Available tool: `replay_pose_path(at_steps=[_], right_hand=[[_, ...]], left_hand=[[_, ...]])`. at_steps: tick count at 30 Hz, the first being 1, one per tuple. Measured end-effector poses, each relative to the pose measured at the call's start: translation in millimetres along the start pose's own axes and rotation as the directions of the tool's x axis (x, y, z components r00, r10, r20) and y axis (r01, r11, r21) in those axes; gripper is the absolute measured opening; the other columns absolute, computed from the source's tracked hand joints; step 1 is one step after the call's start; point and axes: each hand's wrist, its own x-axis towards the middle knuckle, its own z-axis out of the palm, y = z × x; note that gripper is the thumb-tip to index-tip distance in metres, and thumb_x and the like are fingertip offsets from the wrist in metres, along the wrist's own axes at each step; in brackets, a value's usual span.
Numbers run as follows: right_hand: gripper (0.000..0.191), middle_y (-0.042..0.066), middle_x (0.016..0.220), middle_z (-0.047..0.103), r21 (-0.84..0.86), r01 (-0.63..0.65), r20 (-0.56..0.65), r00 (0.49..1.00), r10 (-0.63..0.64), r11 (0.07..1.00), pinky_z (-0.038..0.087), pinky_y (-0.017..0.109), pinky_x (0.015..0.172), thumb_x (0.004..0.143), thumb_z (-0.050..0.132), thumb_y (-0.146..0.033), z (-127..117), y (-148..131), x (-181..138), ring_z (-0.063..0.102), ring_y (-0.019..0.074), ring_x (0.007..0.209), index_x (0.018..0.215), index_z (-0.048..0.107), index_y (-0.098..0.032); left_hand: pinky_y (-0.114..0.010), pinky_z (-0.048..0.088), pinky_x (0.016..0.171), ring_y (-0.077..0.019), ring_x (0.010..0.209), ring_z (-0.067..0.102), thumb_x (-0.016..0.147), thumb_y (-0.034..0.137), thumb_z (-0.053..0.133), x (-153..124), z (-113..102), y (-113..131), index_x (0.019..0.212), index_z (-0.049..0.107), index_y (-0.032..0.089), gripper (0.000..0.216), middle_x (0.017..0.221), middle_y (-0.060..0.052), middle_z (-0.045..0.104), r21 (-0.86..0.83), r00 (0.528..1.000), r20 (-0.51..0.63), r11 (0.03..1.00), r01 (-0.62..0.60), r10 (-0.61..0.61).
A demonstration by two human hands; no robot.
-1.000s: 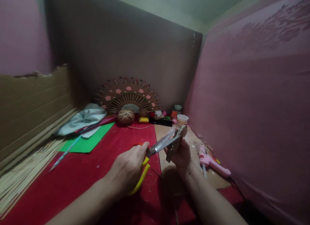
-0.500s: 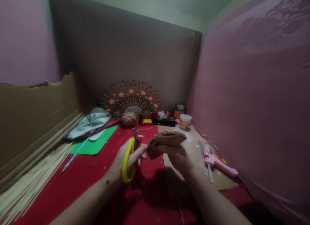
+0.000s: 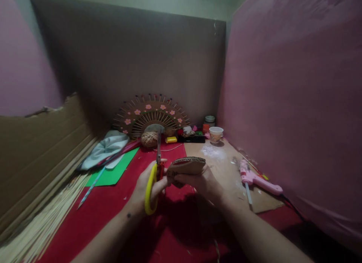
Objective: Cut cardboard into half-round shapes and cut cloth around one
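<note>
In the head view, the curved cardboard piece [image 3: 188, 166] is held up in front of the person, above the red surface [image 3: 93, 217], with its layered, corrugated edge uppermost. The right hand [image 3: 207, 183] is closed around its right end, thumb laid along the near face; the far fingers are hidden. The left hand [image 3: 143, 185] is wrapped around the yellow-handled scissors [image 3: 158, 157], whose blades look closed and point away; its thumb tip seems to meet the cardboard's left end, though contact is hard to tell. The piece should be light and, being several layers thick, fairly stiff, with a dry face unlikely to slip. Its exposed corrugations probably crush or fray under a hard pinch, so the flat faces, well in from the edge and clear of the blades, look the best place to hold it.
</note>
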Motion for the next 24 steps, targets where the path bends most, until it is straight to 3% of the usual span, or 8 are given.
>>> replay_pose_path(at_steps=[4, 8, 13, 17, 20, 24], right_hand=[[0.018, 0.000, 0.068, 0.065, -0.022, 0.017, 0.018, 1.000, -0.017, 1.000, 0.047, 0.025, 0.053, 0.066, 0.070, -0.023, 0.2, -2.7, -0.5, 0.056, 0.0106, 0.055, 0.083, 0.070, -0.019], [0.024, 0.001, 0.076, 0.068, -0.001, 0.015, -0.005, 1.000, -0.015, 1.000, 0.052, 0.027, 0.061, 0.062, 0.074, -0.024, -2.5, -5.6, -1.7, 0.061, 0.0137, 0.065, 0.084, 0.070, -0.018], [0.033, 0.000, 0.079, 0.070, 0.103, -0.028, -0.020, 0.999, 0.031, 0.994, 0.054, 0.030, 0.070, 0.057, 0.077, -0.020, -4.2, -5.2, -3.4, 0.064, 0.0149, 0.071, 0.088, 0.069, -0.019], [0.028, -0.002, 0.071, 0.069, 0.123, -0.026, 0.036, 0.999, 0.022, 0.992, 0.053, 0.028, 0.060, 0.057, 0.077, -0.021, -2.4, -4.8, -3.2, 0.062, 0.0137, 0.063, 0.084, 0.070, -0.021], [0.028, -0.001, 0.070, 0.068, 0.104, -0.043, 0.084, 0.996, 0.034, 0.994, 0.052, 0.026, 0.054, 0.060, 0.075, -0.022, -1.5, -6.1, -3.4, 0.060, 0.0120, 0.057, 0.088, 0.070, -0.021], [0.021, -0.001, 0.074, 0.069, 0.051, 0.051, 0.108, 0.993, -0.056, 0.997, 0.051, 0.024, 0.056, 0.070, 0.069, -0.023, -4.3, -7.4, -5.4, 0.059, 0.0106, 0.058, 0.091, 0.071, -0.023]], left_hand=[[-0.024, 0.040, 0.042, -0.0118, 0.042, 0.049, 0.058, 0.037, 0.066, 0.3, -0.7, 0.5, 0.108, 0.047, 0.011, 0.060, 0.053, 0.007, 0.052, 0.049, 1.000, 0.010, 0.999, -0.015, 0.015], [-0.023, 0.040, 0.043, -0.0108, 0.045, 0.049, 0.061, 0.037, 0.066, -1.3, -1.0, 0.6, 0.107, 0.047, 0.013, 0.055, 0.061, 0.005, 0.055, 0.017, 0.998, 0.054, 0.999, -0.044, 0.043], [-0.026, 0.051, 0.066, -0.0185, 0.079, 0.061, 0.055, 0.018, 0.072, -3.2, -0.1, -1.1, 0.110, 0.046, 0.018, 0.061, 0.094, -0.004, 0.062, -0.168, 0.991, 0.119, 0.985, -0.042, 0.062], [-0.026, 0.052, 0.071, -0.0216, 0.091, 0.061, 0.051, 0.009, 0.074, -2.0, 0.8, -2.6, 0.108, 0.048, 0.019, 0.064, 0.105, -0.006, 0.061, -0.277, 0.986, 0.156, 0.961, -0.014, 0.059], [-0.027, 0.053, 0.072, -0.0214, 0.090, 0.062, 0.049, 0.007, 0.075, -2.3, 1.9, -1.5, 0.108, 0.048, 0.019, 0.065, 0.105, -0.006, 0.062, -0.300, 0.987, 0.148, 0.954, -0.007, 0.054], [-0.029, 0.054, 0.069, -0.0230, 0.086, 0.063, 0.048, 0.010, 0.078, -6.2, 4.3, 4.5, 0.107, 0.048, 0.018, 0.066, 0.101, -0.007, 0.063, -0.319, 0.994, 0.106, 0.948, 0.006, 0.030]])
